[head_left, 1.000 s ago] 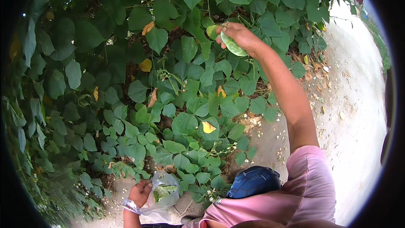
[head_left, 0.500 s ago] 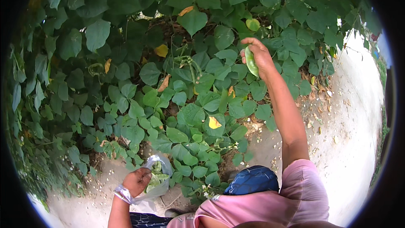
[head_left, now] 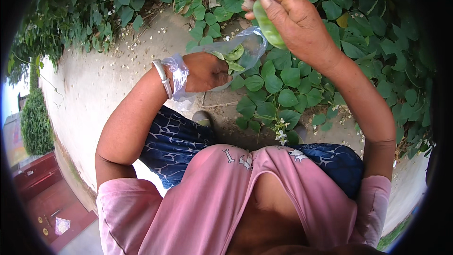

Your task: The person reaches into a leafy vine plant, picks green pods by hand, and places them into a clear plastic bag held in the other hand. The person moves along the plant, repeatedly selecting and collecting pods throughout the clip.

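Note:
Between the thumb and fingers of my right hand (head_left: pixel 302 23) is a flat, pale green bean pod (head_left: pixel 269 28). It hangs just right of the mouth of a clear plastic bag (head_left: pixel 257 42). My left hand (head_left: pixel 204 72) has its fingers curled at the bag, whose plastic is looped around the wrist beside a silver bangle (head_left: pixel 163 78). Several green pods (head_left: pixel 234 53) show inside the bag. The left fingertips are partly hidden, but the hand grips the bag.
Leafy bean vines (head_left: pixel 288 80) spread ahead and to the right, with small white flowers (head_left: pixel 281 134) near my knees. Pale ground (head_left: pixel 94 94) strewn with fallen petals lies left. A dark red gate (head_left: pixel 42 193) stands at the far lower left, near a round bush (head_left: pixel 35 123).
My right hand has brought the pod back from the vines to the bag's mouth. My left hand and bag have come up toward it. The view has swung down and left.

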A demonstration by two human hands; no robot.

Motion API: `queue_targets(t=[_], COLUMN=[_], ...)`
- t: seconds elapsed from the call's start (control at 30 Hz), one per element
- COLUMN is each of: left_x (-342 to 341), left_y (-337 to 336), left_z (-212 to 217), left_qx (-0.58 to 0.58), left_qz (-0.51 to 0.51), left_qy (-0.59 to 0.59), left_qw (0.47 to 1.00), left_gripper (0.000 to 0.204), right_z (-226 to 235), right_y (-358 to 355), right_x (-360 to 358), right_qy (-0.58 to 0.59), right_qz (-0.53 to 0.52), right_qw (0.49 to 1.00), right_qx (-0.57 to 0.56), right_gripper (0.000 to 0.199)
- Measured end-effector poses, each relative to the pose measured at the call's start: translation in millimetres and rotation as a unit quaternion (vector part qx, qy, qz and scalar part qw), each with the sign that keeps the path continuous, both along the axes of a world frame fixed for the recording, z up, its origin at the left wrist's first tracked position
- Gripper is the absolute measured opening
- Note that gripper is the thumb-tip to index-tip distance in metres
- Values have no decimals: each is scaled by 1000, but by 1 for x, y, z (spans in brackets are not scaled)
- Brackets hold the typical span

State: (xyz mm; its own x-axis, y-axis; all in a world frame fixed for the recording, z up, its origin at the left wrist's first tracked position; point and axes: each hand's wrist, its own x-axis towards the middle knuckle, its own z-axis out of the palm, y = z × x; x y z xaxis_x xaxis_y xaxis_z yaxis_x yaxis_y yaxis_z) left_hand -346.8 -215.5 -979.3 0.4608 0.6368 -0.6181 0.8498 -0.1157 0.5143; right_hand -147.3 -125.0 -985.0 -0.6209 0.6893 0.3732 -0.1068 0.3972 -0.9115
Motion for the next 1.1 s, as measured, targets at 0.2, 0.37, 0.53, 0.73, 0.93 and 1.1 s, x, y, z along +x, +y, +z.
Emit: queue_targets(t=[0.2,0.37,0.53,0.73,0.93,1.1], left_x=[-16,-34,-28,-73,-54,-73], left_y=[-6,-9,14,2,18,32], left_z=[-3,-4,-5,-34,-41,-59], left_qx=[-39,-62,-47,-184,-257,-277], left_qz=[-3,41,2,157,174,235], left_qy=[-9,-27,-21,18,116,52], left_qw=[999,997,999,970,944,930], left_gripper=[25,21,19,23,30,30], right_z=[-60,-82,-95,-46,61,70], right_y=[-34,-6,14,37,36,66], right_x=[-53,-1,96,190,364,458], right_qy=[-152,-115,-158,-75,-78,-363], right_qz=[100,1,-167,-379,-617,-639], right_qw=[983,992,961,922,767,658], right_qx=[1,-44,-152,-29,157,163], right_gripper=[21,24,19,22,23,34])
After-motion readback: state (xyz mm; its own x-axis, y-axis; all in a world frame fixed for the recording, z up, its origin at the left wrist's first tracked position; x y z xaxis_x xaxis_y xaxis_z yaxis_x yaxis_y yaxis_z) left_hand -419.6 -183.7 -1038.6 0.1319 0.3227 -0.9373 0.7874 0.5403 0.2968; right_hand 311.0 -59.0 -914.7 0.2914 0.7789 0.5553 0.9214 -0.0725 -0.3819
